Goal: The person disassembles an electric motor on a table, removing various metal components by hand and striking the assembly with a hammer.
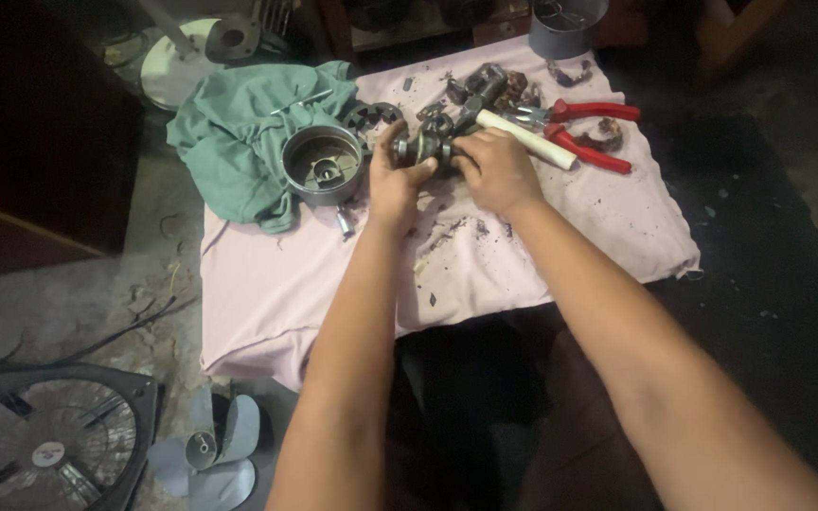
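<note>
Down at the bottom left, on the concrete floor: a grey box-fan grille (44,440) and a loose grey plastic fan blade (215,454), both well apart from the action. Moving up, a pale pink cloth (542,255) draped over a low block, dusted with dark crumbs and flakes. Over the middle of it, both forearms reaching in side by side. Left hand (398,180) clenched round the left end of a small dark metal motor rotor on a shaft (426,147), thumb pressing the near face; right hand (496,168) closed over the right end, fingers curled on top. Rotor's long axis running left-right, straight across between the two palms, held just above the cloth, so equally near to both, honestly. Just left of the left hand, a round grey metal motor housing cup (322,166), open side up, sitting on the edge of a crumpled green rag (239,132). Just beyond the right knuckles, a white plastic tube (527,139) lying diagonally, touching or nearly touching the hand, can't tell which. Past that, red-handled pliers (584,128) lying flat, plus a clump of dark motor parts (489,85). Farthest back, a grey round container (565,28) at the cloth's far edge and a white round fan base (177,66) on the floor.
</note>
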